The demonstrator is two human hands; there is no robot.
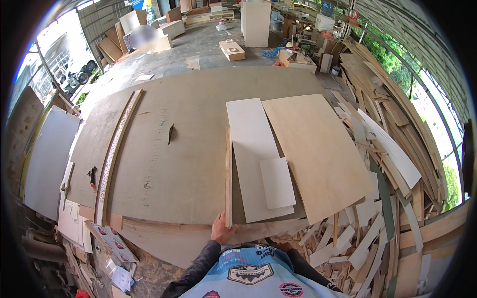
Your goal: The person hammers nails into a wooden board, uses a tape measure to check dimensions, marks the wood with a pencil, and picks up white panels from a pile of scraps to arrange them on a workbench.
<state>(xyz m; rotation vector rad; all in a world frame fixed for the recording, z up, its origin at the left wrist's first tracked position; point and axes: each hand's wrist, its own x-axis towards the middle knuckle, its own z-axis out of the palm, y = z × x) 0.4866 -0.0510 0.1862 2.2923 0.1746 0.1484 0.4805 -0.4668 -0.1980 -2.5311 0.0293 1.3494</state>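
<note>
My left hand (222, 230) is at the near edge of the large grey-brown tabletop board (194, 149), fingers closed round the near end of a narrow wooden strip (228, 179). The strip points away from me, standing on its edge as far as I can see. Just right of it lies a long white panel (251, 134) with a smaller white panel (277, 184) on top. Farther right rests a wide light plywood sheet (318, 149). My right hand (284, 246) hangs low by my body below the table edge, dark and partly hidden, so its fingers do not show clearly.
On the table's left lie a long speckled strip (119, 149), a small dark tool (92, 176) and a dark slim object (171, 134). Offcuts (357, 243) heap up at the right, below stacked boards (397, 114). A person (144, 38) is at the far left.
</note>
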